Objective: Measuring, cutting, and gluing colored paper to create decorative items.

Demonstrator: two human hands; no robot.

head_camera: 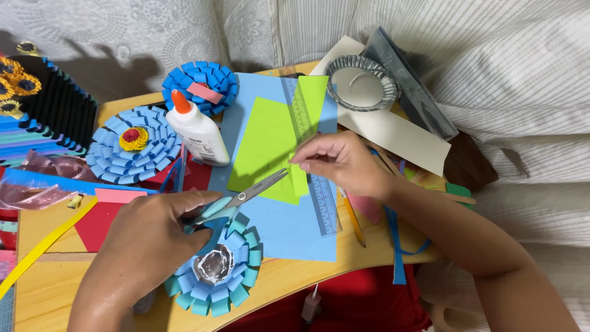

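Left hand (147, 240) gripped the scissors (246, 195), blades parted at the green paper (270, 144); right hand (341, 163) fingers pinched its edge (steadying it) mid-tabletop (55, 289).

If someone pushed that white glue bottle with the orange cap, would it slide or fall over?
The glue bottle is tall with a narrow orange tip, so a push up high would probably tip it. Its smooth plastic sides look a little slippery. It stands partly on the blue paper sheet, so a low push might drag the sheet along.
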